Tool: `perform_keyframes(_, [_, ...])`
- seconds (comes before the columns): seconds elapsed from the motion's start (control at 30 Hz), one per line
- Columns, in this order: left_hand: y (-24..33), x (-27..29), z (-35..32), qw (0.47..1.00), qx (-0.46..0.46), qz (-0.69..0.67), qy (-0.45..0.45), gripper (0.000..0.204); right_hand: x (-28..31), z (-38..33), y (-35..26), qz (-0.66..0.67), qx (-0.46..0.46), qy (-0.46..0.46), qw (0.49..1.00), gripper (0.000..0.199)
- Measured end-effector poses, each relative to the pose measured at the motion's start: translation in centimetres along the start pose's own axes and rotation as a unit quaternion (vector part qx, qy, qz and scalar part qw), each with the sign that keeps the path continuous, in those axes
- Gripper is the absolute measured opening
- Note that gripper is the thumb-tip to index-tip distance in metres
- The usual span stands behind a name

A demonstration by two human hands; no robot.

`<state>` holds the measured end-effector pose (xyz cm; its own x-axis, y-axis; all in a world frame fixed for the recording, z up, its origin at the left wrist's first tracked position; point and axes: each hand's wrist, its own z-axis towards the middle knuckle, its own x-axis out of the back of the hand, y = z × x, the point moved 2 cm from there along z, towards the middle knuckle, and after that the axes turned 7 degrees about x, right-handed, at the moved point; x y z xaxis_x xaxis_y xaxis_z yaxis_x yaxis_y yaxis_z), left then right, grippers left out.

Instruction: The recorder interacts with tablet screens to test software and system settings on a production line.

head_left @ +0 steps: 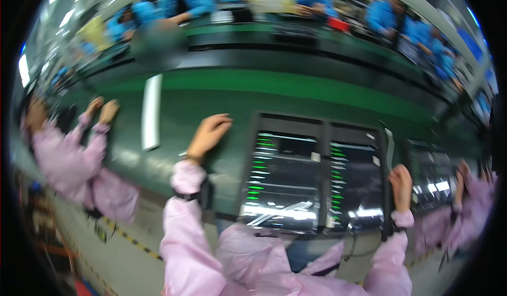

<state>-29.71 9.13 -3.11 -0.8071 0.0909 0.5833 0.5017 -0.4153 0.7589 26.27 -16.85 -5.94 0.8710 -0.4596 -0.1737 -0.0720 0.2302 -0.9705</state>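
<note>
While a co-worker's pink sleeve rests on the green belt at far left, the person's left hand lies on the belt with fingers loosely curled, holding nothing, just left of the two dark screens. The right hand grips the screens' right edge; another worker's hands sit farther right.

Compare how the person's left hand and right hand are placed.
The left hand lies palm-down on the bare green belt, left of the dark screen panel; the right hand rests at that panel's right edge. The left reaches farther forward; the right sits nearer. Both wear pink sleeves.
</note>
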Motion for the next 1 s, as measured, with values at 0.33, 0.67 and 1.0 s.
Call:
perform_keyframes(0.33, [6.7,-0.4,-5.6,0.988,0.081,-0.085,0.103,0.013,-0.6,-5.9,-5.9,-0.284,0.091,0.05,0.953,0.013])
perform_keyframes(0.67, [19.6,-9.3,-22.8,0.983,0.072,0.167,0.012,0.026,-10.4,-18.7,-6.9,-0.46,0.039,-0.024,0.887,0.033])
perform_keyframes(1.0, [19.4,-11.3,-23.5,0.978,0.047,0.19,0.077,0.019,-11.6,-19.5,-4.8,-0.448,0.049,-0.009,0.893,0.029])
